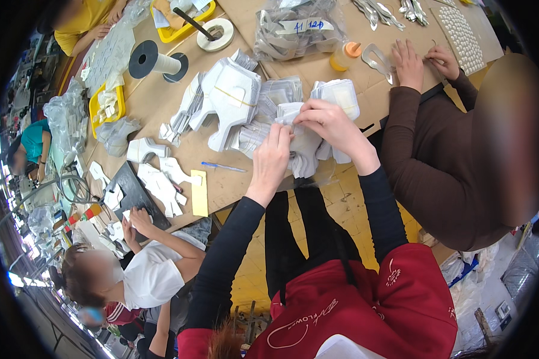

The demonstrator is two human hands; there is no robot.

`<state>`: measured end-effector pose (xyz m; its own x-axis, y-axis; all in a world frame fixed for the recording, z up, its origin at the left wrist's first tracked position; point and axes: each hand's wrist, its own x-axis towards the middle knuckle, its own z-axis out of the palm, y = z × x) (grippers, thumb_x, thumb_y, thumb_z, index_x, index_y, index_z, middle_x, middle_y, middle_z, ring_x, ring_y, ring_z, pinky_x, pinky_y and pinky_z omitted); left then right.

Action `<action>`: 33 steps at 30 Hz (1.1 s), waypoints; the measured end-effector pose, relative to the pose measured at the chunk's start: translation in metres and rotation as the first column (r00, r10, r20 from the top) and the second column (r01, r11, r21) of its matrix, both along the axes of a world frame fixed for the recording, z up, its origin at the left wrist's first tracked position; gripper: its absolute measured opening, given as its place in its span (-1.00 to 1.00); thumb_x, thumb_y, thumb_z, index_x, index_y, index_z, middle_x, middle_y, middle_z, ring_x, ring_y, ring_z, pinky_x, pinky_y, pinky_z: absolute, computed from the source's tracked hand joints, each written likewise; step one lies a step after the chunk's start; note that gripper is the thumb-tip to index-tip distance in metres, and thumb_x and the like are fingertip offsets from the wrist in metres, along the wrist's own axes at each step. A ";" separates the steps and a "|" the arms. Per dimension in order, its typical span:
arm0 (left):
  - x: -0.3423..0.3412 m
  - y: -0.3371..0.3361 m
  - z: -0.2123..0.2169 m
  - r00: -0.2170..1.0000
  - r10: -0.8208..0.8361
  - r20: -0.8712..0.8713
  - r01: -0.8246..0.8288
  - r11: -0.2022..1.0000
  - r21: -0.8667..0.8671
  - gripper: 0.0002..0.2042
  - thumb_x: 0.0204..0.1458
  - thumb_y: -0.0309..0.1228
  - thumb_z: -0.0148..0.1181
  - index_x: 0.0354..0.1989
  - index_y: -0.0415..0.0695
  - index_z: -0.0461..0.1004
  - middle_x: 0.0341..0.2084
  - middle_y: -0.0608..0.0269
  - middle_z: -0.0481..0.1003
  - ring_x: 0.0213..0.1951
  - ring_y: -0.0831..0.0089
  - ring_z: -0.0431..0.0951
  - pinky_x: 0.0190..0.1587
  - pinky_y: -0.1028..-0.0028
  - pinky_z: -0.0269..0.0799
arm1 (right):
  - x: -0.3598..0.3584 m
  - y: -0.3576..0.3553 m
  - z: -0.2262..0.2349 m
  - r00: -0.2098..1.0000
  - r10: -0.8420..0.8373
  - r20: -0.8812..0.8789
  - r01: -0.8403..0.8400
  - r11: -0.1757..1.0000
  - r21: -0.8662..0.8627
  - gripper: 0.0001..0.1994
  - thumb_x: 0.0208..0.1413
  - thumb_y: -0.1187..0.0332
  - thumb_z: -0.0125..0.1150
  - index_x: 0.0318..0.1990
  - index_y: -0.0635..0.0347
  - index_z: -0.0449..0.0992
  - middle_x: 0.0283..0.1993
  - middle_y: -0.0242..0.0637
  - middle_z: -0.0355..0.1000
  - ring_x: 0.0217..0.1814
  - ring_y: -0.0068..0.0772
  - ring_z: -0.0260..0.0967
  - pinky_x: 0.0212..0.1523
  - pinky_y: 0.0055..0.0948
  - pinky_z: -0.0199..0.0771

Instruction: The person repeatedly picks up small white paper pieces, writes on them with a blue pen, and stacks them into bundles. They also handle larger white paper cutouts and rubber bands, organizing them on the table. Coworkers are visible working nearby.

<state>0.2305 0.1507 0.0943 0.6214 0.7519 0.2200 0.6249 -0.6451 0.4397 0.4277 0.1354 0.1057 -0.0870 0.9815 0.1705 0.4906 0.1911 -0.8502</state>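
Both of my hands meet over a bundle of whitish cut pieces [306,146] near the table's edge. My left hand [272,160] comes from the left side, its fingertips closed at the bundle's upper edge. Just across from it, my right hand [330,124] pinches the same edge between thumb and fingers. Whether a band or tie is also between the fingertips is too small to tell. A large stack of white cut shapes [226,99], bound with a thin yellowish band, lies beyond my left hand. Another stack of white pieces [336,97] sits behind my right hand.
A clear bag of grey pieces [296,37] and an orange-capped bottle [345,56] stand at the far side. To the left are a spool [157,62], a tape roll [215,35], a blue pen [223,167] and a yellow card [199,193]. Co-workers sit close on both sides.
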 end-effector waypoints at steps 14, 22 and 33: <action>0.009 -0.015 -0.004 0.984 0.119 -0.133 -0.088 0.971 0.221 -0.89 0.14 -0.36 0.20 -0.23 -0.09 0.49 -0.37 0.33 0.36 -0.38 0.44 0.50 -0.43 0.47 0.44 | 0.001 -0.007 -0.002 0.997 -0.057 -0.042 0.057 0.998 -0.003 -0.91 0.03 0.56 0.28 -0.29 0.31 0.62 -0.30 -0.23 0.49 -0.21 -0.20 0.50 -0.18 -0.33 0.52; 0.012 -0.015 -0.006 0.993 0.120 0.000 -0.120 0.993 -0.015 -0.88 0.09 -0.53 0.23 -0.23 -0.16 0.43 -0.31 0.19 0.42 -0.32 0.19 0.54 -0.34 0.28 0.47 | 0.000 -0.003 -0.001 0.980 -0.163 -0.115 0.146 0.979 -0.145 -0.89 0.05 0.53 0.30 -0.26 0.32 0.62 -0.27 -0.19 0.56 -0.27 -0.19 0.53 -0.23 -0.33 0.54; -0.004 -0.008 -0.008 0.995 -0.008 0.101 0.021 0.991 -0.133 -0.80 0.06 -0.64 0.20 -0.17 -0.22 0.36 -0.26 0.07 0.37 -0.20 0.08 0.52 -0.23 0.20 0.46 | 0.008 0.005 0.002 0.996 0.029 -0.081 -0.041 0.987 -0.153 -0.89 0.04 0.47 0.32 -0.28 0.32 0.63 -0.30 -0.15 0.60 -0.25 -0.13 0.56 -0.21 -0.30 0.55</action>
